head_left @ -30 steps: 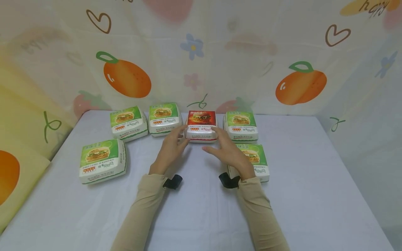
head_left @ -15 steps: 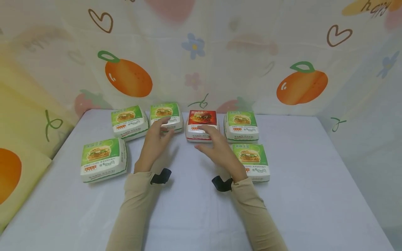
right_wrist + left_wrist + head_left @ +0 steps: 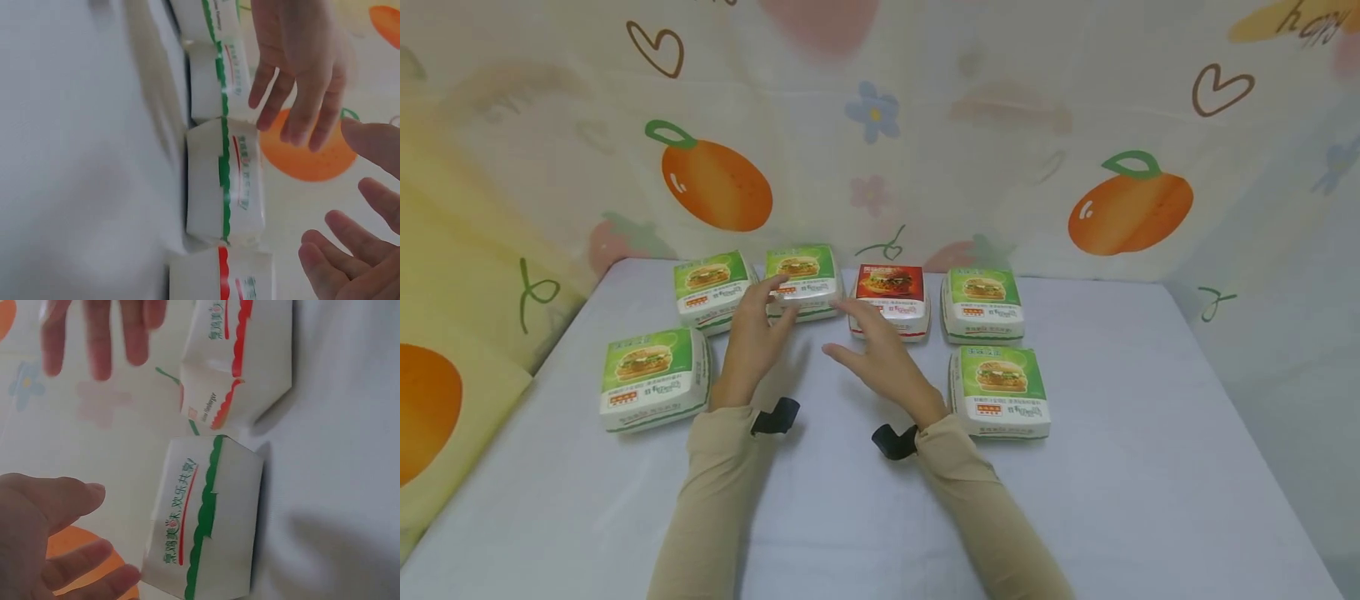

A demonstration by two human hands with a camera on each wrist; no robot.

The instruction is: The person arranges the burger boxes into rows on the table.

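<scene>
In the head view my left hand [image 3: 754, 342] is over the table's left half, fingers spread and holding nothing. Its fingertips overlap the front left part of a green-and-white burger box [image 3: 805, 307]; the left wrist view shows no grip on that box [image 3: 181, 519]. My right hand [image 3: 883, 358], also relaxed and bare, hovers in front of the red-and-white burger box [image 3: 891, 283]. Thumb and forefinger point left, toward the gap between these two boxes. In the right wrist view the right hand's fingers [image 3: 350, 250] are apart from every box.
Two more green burger boxes stand left, one behind [image 3: 709, 283] and one in front [image 3: 651, 371]. On the right, a green box [image 3: 983, 296] stands behind another [image 3: 1002, 387]. A fruit-print curtain [image 3: 910, 167] hangs along the back of the white table [image 3: 1112, 467].
Both hands have moved left, the left hand away from the red box first, the right hand following. The boxes stay where they were; the head view has shifted slightly.
</scene>
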